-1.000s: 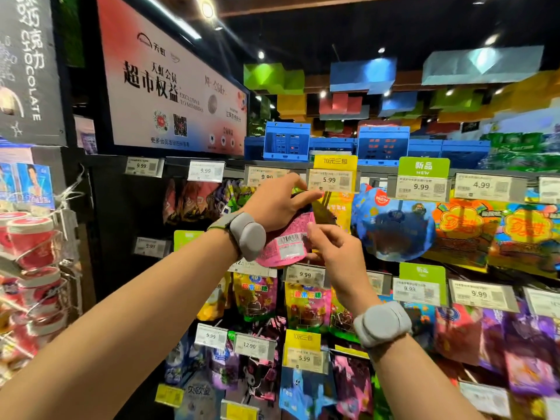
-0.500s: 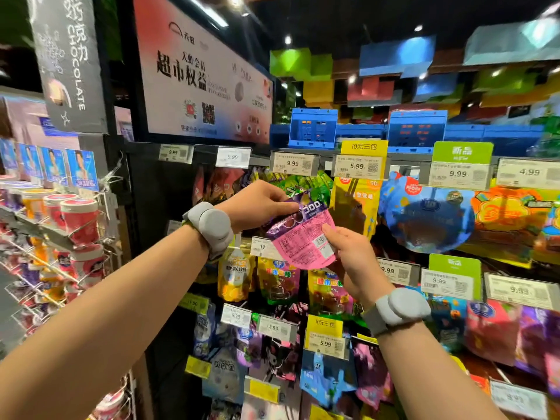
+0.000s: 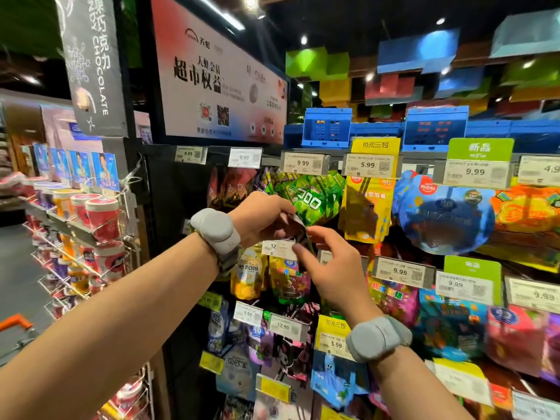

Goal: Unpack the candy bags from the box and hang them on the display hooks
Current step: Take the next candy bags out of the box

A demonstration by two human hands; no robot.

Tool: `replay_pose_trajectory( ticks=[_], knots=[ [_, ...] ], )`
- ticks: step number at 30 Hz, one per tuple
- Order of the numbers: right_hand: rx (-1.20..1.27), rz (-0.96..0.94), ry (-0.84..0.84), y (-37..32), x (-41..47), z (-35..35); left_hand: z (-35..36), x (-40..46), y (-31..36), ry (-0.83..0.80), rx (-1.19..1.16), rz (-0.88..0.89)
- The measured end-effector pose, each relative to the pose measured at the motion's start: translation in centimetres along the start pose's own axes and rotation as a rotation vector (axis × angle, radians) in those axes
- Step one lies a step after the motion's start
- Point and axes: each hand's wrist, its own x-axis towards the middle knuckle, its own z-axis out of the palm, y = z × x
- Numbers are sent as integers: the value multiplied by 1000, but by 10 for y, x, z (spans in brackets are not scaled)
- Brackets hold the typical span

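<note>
A small candy bag [image 3: 298,228] is seen almost edge-on between my two hands, in front of the hook wall. My left hand [image 3: 259,216] pinches its upper edge just below the hanging green candy bags [image 3: 312,198]. My right hand [image 3: 331,268] holds its lower part with thumb and forefinger, over a price tag [image 3: 277,249] on a hook's end. Most of the bag is hidden by my fingers. The box is out of sight.
Rows of hooks carry candy bags with price tags, such as yellow bags [image 3: 365,212] and blue bags [image 3: 445,216] to the right. A wire rack of cups [image 3: 97,213] juts out at left. An orange cart handle [image 3: 15,325] shows at lower left.
Both hands have come down and left from the top row with the bag. The bag has turned from its pink back facing me to nearly edge-on. The camera has shifted left.
</note>
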Motion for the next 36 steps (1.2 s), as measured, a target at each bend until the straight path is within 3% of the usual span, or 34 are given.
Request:
replay_pose_trajectory(
  ticks=[6, 12, 18, 22, 29, 36],
  knots=[
    [194, 174, 68, 11, 2, 3, -7, -4, -12, -46, 143, -72],
    [503, 413, 70, 20, 12, 15, -36, 3, -29, 220, 432, 175],
    [643, 500, -30, 14, 25, 32, -62, -3, -36, 54, 440, 260],
    [600, 526, -151, 6, 43, 45, -81, 2, -40, 105, 417, 291],
    [447, 482, -131, -3, 78, 76, -115, 25, -34, 206, 551, 351],
    [283, 470, -58, 6, 112, 98, -141, 52, -6, 379, 788, 649]
  ],
)
